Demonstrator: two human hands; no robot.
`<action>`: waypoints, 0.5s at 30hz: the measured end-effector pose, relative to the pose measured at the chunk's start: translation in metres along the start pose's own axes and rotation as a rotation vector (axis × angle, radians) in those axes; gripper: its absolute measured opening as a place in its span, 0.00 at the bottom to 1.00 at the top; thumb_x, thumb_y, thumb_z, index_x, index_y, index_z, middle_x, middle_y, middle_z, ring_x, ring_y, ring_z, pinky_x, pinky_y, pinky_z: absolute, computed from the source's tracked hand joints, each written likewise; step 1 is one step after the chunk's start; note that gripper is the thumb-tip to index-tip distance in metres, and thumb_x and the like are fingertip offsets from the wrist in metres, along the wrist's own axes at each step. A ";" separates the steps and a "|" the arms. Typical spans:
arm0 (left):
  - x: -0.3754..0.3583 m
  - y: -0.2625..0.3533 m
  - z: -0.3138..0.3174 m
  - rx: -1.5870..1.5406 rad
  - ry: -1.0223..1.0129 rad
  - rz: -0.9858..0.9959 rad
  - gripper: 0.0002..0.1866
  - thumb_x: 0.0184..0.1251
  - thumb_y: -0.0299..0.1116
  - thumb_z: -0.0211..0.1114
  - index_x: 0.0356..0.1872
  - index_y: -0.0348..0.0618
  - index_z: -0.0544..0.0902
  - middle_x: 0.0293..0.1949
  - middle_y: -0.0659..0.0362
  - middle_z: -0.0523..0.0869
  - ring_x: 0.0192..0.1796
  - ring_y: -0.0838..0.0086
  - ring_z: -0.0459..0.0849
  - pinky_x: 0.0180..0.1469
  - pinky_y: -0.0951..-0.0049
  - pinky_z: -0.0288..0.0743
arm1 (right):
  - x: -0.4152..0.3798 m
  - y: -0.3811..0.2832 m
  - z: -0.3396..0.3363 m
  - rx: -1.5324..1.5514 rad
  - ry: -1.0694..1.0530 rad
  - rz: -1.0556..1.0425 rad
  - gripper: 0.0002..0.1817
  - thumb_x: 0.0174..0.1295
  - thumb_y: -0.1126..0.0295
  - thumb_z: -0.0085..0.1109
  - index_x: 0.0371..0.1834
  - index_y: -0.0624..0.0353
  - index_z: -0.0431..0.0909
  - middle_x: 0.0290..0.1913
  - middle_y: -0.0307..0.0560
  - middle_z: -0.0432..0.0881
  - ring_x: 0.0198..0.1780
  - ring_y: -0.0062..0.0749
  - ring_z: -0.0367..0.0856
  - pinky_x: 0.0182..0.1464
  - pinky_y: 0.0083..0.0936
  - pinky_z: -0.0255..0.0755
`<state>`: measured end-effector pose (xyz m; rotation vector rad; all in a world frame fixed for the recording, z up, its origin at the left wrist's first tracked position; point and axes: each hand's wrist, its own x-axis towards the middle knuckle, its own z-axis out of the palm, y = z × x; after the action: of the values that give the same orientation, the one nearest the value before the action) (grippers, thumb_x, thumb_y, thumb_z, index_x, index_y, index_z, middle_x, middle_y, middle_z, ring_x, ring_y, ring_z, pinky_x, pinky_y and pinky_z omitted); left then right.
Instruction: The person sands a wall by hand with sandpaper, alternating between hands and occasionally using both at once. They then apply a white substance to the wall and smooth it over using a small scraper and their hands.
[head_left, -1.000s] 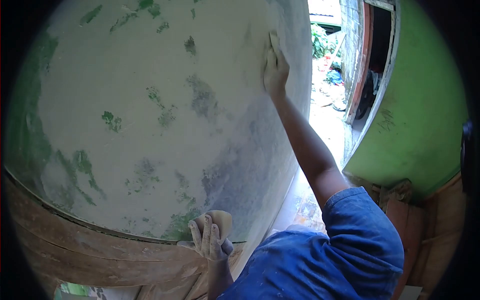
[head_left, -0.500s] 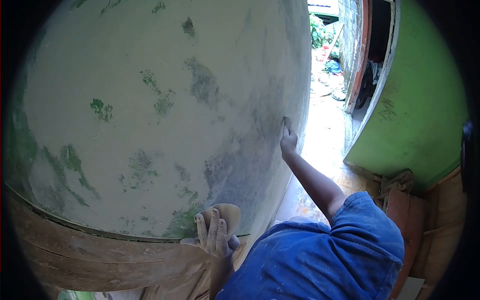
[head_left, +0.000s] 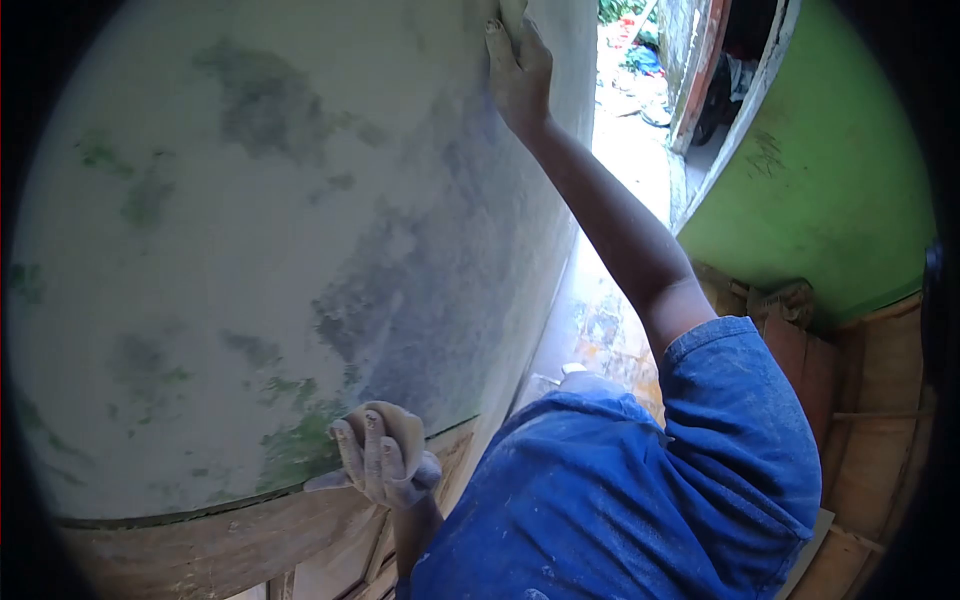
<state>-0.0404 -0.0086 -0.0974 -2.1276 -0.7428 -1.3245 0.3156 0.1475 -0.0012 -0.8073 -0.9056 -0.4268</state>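
Note:
My left hand [head_left: 385, 470], its fingers coated in pale putty, is low in front of the wall. It is closed around a rounded beige piece [head_left: 403, 428] that looks like a putty holder; its exact kind I cannot tell. Up at the top of the view, my right hand [head_left: 522, 80] grips a pale, flat putty scraper [head_left: 513, 14], partly cut off by the frame edge. That hand is right at the wall [head_left: 250, 190], whose whitish coat has grey and green patches showing through.
Wooden boards [head_left: 220, 550] run along the wall's lower edge. To the right are a bright passage floor [head_left: 615, 310], a doorway [head_left: 725, 90] and a green wall [head_left: 820, 170]. Reddish boards [head_left: 800, 355] stand below the green wall.
My right hand has moved up the wall with the scraper. The view has shifted closer to the wall, and my left hand appears slightly farther left, still holding the beige piece.

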 end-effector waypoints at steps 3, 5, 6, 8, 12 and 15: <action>0.001 -0.004 0.006 -0.097 0.064 0.041 0.19 0.73 0.38 0.42 0.59 0.43 0.69 0.47 0.49 0.84 0.61 0.49 0.75 0.70 0.33 0.35 | -0.005 0.027 -0.003 0.117 -0.035 0.496 0.17 0.68 0.73 0.47 0.57 0.67 0.72 0.58 0.58 0.76 0.61 0.36 0.73 0.62 0.25 0.62; 0.007 -0.002 0.003 -0.116 0.061 0.073 0.18 0.72 0.35 0.43 0.58 0.39 0.68 0.47 0.45 0.83 0.59 0.45 0.76 0.64 0.35 0.62 | -0.006 0.043 0.003 0.046 0.059 0.309 0.16 0.68 0.71 0.48 0.56 0.67 0.73 0.50 0.57 0.79 0.52 0.37 0.76 0.55 0.27 0.66; 0.002 -0.007 -0.002 -0.045 0.042 0.107 0.18 0.73 0.34 0.43 0.58 0.38 0.68 0.47 0.45 0.83 0.58 0.44 0.76 0.63 0.36 0.64 | -0.004 0.045 0.004 -0.012 0.148 0.101 0.16 0.69 0.68 0.48 0.54 0.67 0.73 0.42 0.55 0.82 0.43 0.37 0.79 0.48 0.28 0.70; -0.002 -0.008 0.010 -0.203 0.144 0.090 0.18 0.73 0.34 0.41 0.59 0.37 0.67 0.50 0.43 0.81 0.58 0.47 0.76 0.69 0.33 0.47 | -0.002 0.051 0.003 -0.018 0.146 0.080 0.16 0.69 0.68 0.48 0.54 0.67 0.74 0.39 0.55 0.82 0.40 0.36 0.78 0.45 0.28 0.70; -0.031 -0.042 -0.002 -0.080 0.150 0.292 0.20 0.70 0.30 0.43 0.54 0.21 0.67 0.52 0.34 0.76 0.55 0.44 0.78 0.58 0.52 0.75 | -0.008 0.073 -0.006 -0.180 -0.056 0.262 0.14 0.69 0.66 0.49 0.48 0.67 0.75 0.32 0.52 0.79 0.33 0.30 0.75 0.39 0.27 0.69; -0.036 -0.056 -0.005 -0.006 0.130 0.304 0.20 0.69 0.30 0.43 0.54 0.21 0.67 0.53 0.34 0.76 0.56 0.44 0.77 0.58 0.52 0.75 | 0.000 0.093 -0.007 -0.104 -0.037 0.260 0.14 0.69 0.65 0.49 0.39 0.67 0.76 0.29 0.51 0.78 0.32 0.28 0.73 0.36 0.28 0.68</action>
<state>-0.0954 0.0222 -0.1203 -2.0387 -0.3457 -1.2833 0.3788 0.2016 -0.0444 -1.0169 -0.8047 -0.2327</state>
